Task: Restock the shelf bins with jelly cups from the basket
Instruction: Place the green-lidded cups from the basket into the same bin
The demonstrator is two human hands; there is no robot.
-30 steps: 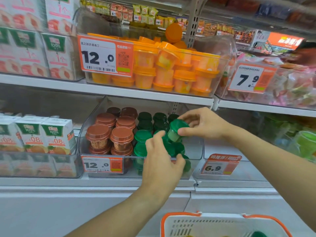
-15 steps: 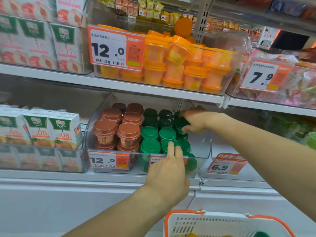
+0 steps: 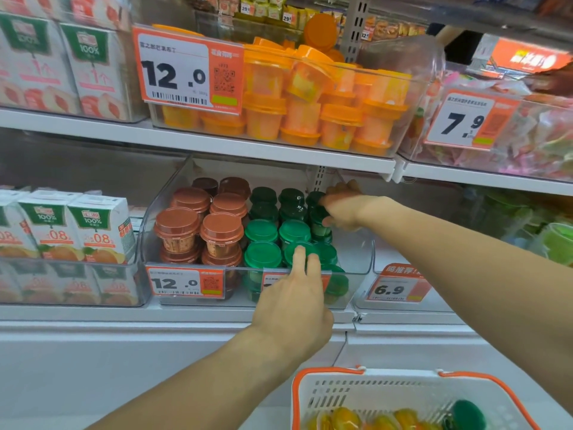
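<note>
Since a second ago: left hand (image 3: 290, 301) up and forward from the bin's front, right hand (image 3: 341, 209) deeper toward the back right with its green cup (image 3: 319, 223). At centre frame, left fingers straight, holding nothing, tips on a front-row green lid (image 3: 299, 251), probably to steady the stack; further right, fingers curled round the cup, likely seating it in the back row. Green jelly cups: small, dark translucent tubs with glossy domed lids, stacked beside brown ones (image 3: 176, 225) in the clear bin (image 3: 356, 259); more in the basket (image 3: 412, 398), lower right.
</note>
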